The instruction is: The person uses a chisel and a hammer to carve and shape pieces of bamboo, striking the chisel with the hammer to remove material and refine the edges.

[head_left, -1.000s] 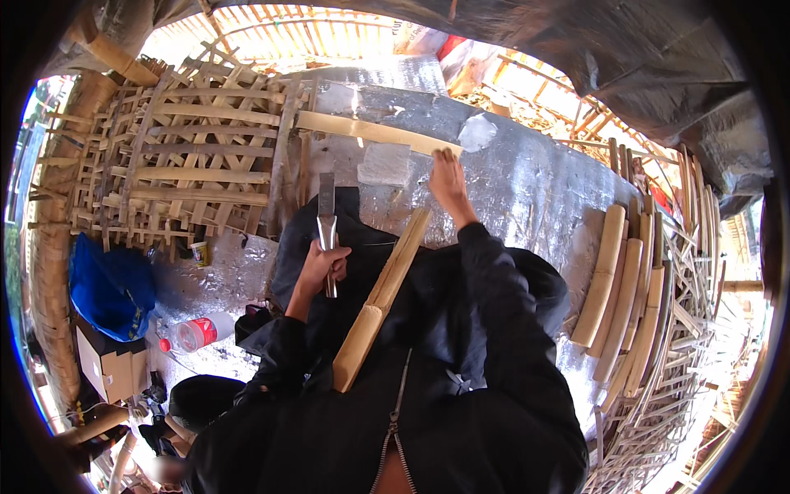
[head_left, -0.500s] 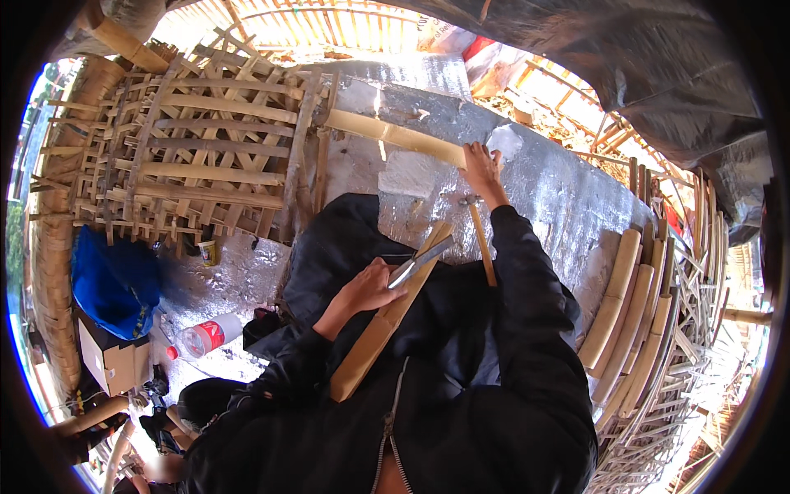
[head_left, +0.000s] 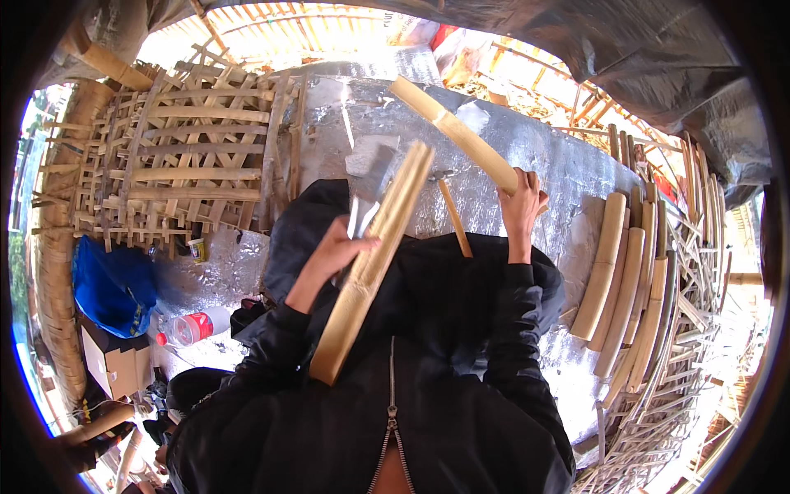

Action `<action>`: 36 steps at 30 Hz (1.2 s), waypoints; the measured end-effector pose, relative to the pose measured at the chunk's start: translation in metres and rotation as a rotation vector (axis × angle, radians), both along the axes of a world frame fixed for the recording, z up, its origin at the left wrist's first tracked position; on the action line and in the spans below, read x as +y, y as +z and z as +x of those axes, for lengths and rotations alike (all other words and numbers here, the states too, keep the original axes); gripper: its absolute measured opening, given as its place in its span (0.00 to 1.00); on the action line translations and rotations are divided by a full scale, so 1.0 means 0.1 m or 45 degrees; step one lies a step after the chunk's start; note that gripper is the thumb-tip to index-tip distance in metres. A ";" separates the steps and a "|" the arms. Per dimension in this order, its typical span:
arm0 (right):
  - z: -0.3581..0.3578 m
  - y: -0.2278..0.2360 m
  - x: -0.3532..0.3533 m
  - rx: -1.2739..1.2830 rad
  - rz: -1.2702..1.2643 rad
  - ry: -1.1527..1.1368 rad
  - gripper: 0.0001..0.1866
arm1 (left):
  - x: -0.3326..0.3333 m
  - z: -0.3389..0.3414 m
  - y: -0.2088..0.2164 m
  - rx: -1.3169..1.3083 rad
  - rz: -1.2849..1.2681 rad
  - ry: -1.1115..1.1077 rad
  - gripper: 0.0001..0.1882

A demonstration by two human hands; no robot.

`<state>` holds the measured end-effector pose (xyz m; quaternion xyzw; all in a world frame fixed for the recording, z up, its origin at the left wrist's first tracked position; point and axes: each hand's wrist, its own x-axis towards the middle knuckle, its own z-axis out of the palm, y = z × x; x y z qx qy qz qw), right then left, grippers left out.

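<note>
Swung round since half a second ago, the long, flat, pale-yellow bamboo strip in my right hand now slants forward and leftward from it, where it had pointed more squarely left. Its near end is pinched under my curled fingers. My left hand is wrapped round a flat steel-bladed tool, thumb over the edge of a thick, tan length of split bamboo, which has shifted so that it partly covers the blurred blade. That length slopes from near my chest to beyond the left hand.

Left of my left hand, a clear plastic bottle with a red cap and red label lies on its side; I cannot tell what it holds. A small yellow cup is just beyond it. Farther left are a slack blue bag and a brown cardboard box, their contents hidden from me.

Between my hands, a hammer with a slim wooden handle lies beyond my lap. Past the left hand stands a woven bamboo lattice; right of the right hand, rounded tan bamboo pieces lie side by side on a silvery foil sheet.
</note>
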<state>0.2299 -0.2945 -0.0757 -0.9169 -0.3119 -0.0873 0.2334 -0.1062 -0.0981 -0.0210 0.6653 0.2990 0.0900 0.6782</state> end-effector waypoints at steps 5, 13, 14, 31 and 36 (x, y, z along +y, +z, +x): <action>-0.02 -0.15 -0.03 0.184 0.179 -0.129 0.28 | 0.82 0.22 0.25 -0.143 -0.136 0.424 0.17; 0.05 -0.27 0.00 0.192 0.213 -0.155 0.31 | 2.68 0.82 -0.38 -0.247 0.043 0.715 0.15; 0.06 -0.28 -0.03 0.204 0.208 -0.178 0.31 | 2.71 0.91 -0.57 -0.237 0.030 0.782 0.15; -0.46 -0.68 0.66 1.297 0.765 0.250 0.24 | 1.52 0.08 -0.97 -0.010 0.397 0.878 0.06; -0.82 -0.65 0.93 1.504 0.957 0.578 0.26 | 1.05 -0.20 -0.37 -0.311 0.291 0.666 0.13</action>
